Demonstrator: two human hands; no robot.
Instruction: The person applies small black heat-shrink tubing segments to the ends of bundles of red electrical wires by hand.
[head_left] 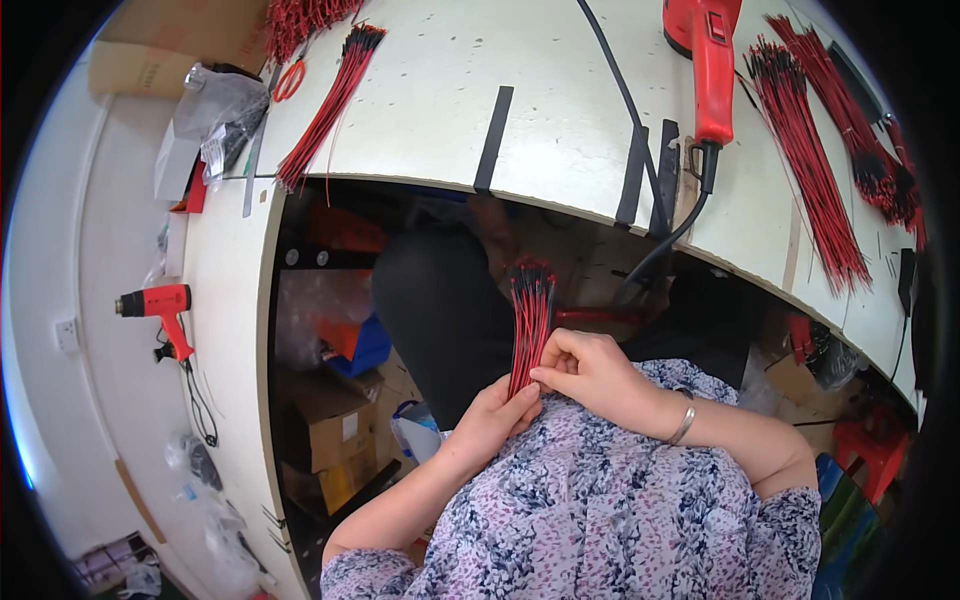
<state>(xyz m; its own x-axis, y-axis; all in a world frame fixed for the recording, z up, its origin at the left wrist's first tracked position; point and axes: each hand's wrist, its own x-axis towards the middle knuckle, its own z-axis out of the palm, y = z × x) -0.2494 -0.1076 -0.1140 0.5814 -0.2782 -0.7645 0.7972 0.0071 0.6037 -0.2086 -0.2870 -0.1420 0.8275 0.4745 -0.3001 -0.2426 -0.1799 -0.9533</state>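
Observation:
A bundle of thin red and black wires (532, 310) stands upright over my lap, its dark ends fanned out at the top. Around its lower end my left hand (497, 412) is closed, thumb pressed along the wires. My right hand (590, 365) touches the bundle's right side with thumb and forefinger pinched together. Whether a single wire lies in that pinch is too small to make out. A metal bangle (684, 424) circles my right wrist.
On the white bench (430, 110) lie a red-black wire bundle (335, 100) at left and a larger wire bundle (810, 165) at right. A red corded power tool (712, 80) sits at the back. A red heat gun (165, 305) rests far left. Cardboard boxes (340, 435) stand below.

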